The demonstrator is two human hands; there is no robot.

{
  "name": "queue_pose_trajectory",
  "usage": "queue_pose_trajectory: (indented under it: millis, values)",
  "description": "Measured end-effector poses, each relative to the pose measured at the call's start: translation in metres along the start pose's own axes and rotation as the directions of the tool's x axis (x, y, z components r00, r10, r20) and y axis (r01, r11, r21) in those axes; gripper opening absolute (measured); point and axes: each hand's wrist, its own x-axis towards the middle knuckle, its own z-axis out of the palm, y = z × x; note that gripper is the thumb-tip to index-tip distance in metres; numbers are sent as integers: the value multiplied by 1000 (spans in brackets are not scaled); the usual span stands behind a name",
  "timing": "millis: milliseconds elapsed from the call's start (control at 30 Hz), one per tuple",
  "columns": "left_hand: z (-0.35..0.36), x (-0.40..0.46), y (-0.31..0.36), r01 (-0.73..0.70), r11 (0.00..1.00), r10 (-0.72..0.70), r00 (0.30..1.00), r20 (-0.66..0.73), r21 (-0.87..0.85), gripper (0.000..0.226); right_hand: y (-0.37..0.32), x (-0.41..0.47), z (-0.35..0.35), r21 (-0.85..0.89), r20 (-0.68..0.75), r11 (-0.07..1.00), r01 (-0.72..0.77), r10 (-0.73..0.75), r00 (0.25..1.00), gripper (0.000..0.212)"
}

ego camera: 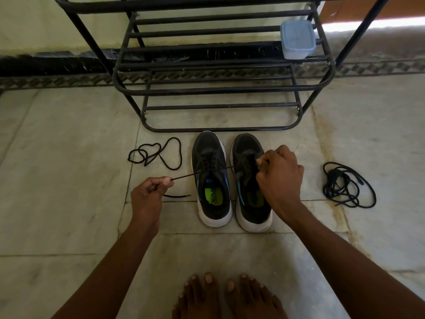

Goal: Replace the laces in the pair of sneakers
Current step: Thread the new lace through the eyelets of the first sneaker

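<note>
Marble floor (pixel 69 157) fills my view, pale slabs with dark seams. At its far edge stands a black metal rack (pixel 216 88), a lidded plastic tub (pixel 297 40) on the right end of one shelf. Just in front of the rack I see the pair of dark sneakers (pixel 212 180) side by side, toes toward the rack, white soles touching the floor. My right hand (pixel 279 176) hovers over the right sneaker (pixel 250 183), fingers curled and pinching a black lace (pixel 207 172) at the eyelets. That lace runs taut across the left sneaker to my left hand (pixel 149 192), whose thumb and fingers pinch it near the end. A loose lace (pixel 156 153) lies left of the shoes; a tangled lace bundle (pixel 347 185) lies well to the right. Bare toes (pixel 227 293) show at the near edge.
</note>
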Motion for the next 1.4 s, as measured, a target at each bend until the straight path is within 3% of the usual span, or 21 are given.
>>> queue_pose_trajectory:
  millis: [267, 400, 500, 567, 633, 733, 867, 1033, 1167, 1300, 1400]
  values:
    - [1, -1, 1, 44, 999, -45, 999, 18, 6, 3, 2, 1, 3, -8, 6, 1000, -20, 20, 1000, 11]
    - [4, 5, 5, 53, 983, -64, 996, 56, 173, 5, 3, 4, 4, -46, 94, 998, 33, -29, 995, 18]
    - [4, 10, 9, -104, 909, 78, 994, 81, 403, 9, -1, 7, 4, -46, 107, 973, 224, -219, 970, 25]
    - [6, 14, 13, -332, 836, 257, 941, 222, 437, 20, -8, 9, 5, 9, 159, 938, 346, -343, 926, 23]
    - [15, 15, 20, -478, 773, 317, 860, 400, 417, 33, -16, 11, 8, 84, 260, 911, 403, -411, 874, 21]
    - [31, 18, 26, -515, 710, 282, 833, 477, 480, 44, -26, 13, 12, 103, 406, 889, 446, -447, 797, 20]
    - [34, 26, 23, -519, 639, 282, 845, 455, 567, 16, -30, 16, 15, 96, 499, 878, 469, -450, 741, 13]
    - [30, 16, 27, -494, 647, 242, 856, 458, 581, 3, -24, 10, 10, 139, 407, 884, 446, -461, 789, 16]
    - [26, 13, 27, -440, 724, 218, 876, 430, 530, 13, -15, 9, 8, 157, 376, 892, 423, -450, 810, 15]
    - [25, 6, 39, -345, 847, 169, 896, 410, 404, 25, -11, 2, 2, 351, 314, 863, 363, -473, 823, 19]
    - [29, -5, 47, -266, 950, 183, 900, 394, 165, 28, -21, -2, -2, 564, 269, 787, 249, -461, 846, 18]
